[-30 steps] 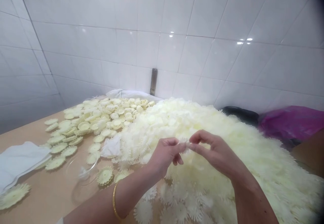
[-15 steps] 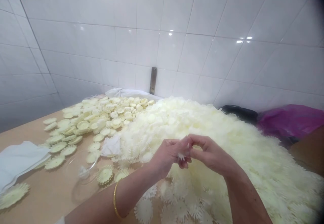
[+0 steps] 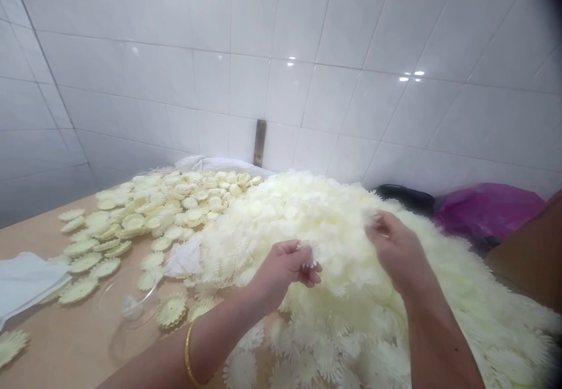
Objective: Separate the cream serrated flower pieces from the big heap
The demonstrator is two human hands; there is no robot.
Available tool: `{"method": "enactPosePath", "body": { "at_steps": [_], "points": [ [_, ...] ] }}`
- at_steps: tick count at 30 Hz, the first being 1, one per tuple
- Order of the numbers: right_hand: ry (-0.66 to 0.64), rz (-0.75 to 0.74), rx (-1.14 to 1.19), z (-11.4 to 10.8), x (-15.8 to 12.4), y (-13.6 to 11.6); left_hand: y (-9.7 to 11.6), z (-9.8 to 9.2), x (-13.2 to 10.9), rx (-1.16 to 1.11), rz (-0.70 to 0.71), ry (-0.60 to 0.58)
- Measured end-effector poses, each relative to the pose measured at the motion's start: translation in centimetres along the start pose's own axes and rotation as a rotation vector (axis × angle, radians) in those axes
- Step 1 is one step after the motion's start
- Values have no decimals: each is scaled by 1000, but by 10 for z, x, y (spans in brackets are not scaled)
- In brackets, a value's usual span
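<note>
My left hand [image 3: 290,266] is closed in a pinch on a small white flower-shaped piece [image 3: 311,254] with a toothed edge. Its wrist wears a gold bangle [image 3: 188,351]. To the right, my right hand [image 3: 395,245] is over the large heap of pale cream flower pieces [image 3: 307,201], thumb and fingers drawn together. A whitish blur shows at its fingertips; motion smears it, so I cannot make out what they hold. Loose flower pieces [image 3: 307,362] lie below the hands at the near edge of the heap.
Stacked yellowish scalloped discs [image 3: 132,222] spread over the tan tabletop [image 3: 100,342] on the left. A crumpled white tissue [image 3: 182,258], a white cloth [image 3: 26,283] and a clear round item [image 3: 132,307] lie nearby. A black object [image 3: 406,198] and a purple bag [image 3: 487,210] are behind the heap, by the tiled wall [image 3: 197,84].
My hands were together over the small piece; my right hand has moved away to the right, over the heap. My left hand keeps its pinch. The view has shifted slightly right.
</note>
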State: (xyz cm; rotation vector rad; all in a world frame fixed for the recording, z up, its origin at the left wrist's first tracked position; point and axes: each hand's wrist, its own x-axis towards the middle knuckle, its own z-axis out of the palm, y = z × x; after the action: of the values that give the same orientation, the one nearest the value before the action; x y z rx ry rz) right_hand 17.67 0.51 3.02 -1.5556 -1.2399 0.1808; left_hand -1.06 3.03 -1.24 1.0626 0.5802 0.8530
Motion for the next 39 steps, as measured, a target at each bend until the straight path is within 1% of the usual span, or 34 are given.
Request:
{"method": "enactPosePath", "body": {
  "at_steps": [2,4,6,8,11,14,16,18,20,22,24,28,30,34,35,36,37,39],
  "points": [
    [-18,-58,-28,4,-5,-5,0,1,0,11,-11,-3],
    [-49,-77,1,7,-11,-13,0,2,1,32,-2,16],
    [-124,-81,29,7,-17,-23,-1,1,1,59,10,49],
    [-274,-104,34,5,-22,-33,-2,1,2,77,19,82],
    [-530,-151,-5,5,-27,-42,-3,0,1,86,42,90],
    [-652,-135,-22,10,-28,-41,-4,-1,0,83,59,64],
    [-727,-96,54,15,-27,-39,-5,-1,-1,76,48,44],
    [-842,-58,191,18,-26,-39,-4,0,-1,69,19,14],
    [-971,-19,316,19,-26,-39,-4,1,-2,67,-11,-38],
    [-1056,19,381,19,-26,-39,-2,2,-2,71,-28,-91],
    [-1049,28,387,18,-25,-37,-1,4,-3,77,-32,-128],
    [-950,-44,333,15,-22,-30,0,4,-2,70,-26,-164],
    [-941,-60,336,15,-22,-29,-2,3,-2,61,-5,-155],
    [-983,-30,426,17,-22,-29,-9,4,0,6,43,-112],
    [-958,-23,425,17,-21,-28,-9,4,0,-20,46,-97],
    [-900,-18,410,15,-19,-26,-9,4,0,-48,46,-76],
    [-810,-13,383,13,-16,-23,-9,4,1,-75,46,-54],
    [-562,20,316,4,-9,-14,-6,2,1,-112,52,-12]
  ]
}}
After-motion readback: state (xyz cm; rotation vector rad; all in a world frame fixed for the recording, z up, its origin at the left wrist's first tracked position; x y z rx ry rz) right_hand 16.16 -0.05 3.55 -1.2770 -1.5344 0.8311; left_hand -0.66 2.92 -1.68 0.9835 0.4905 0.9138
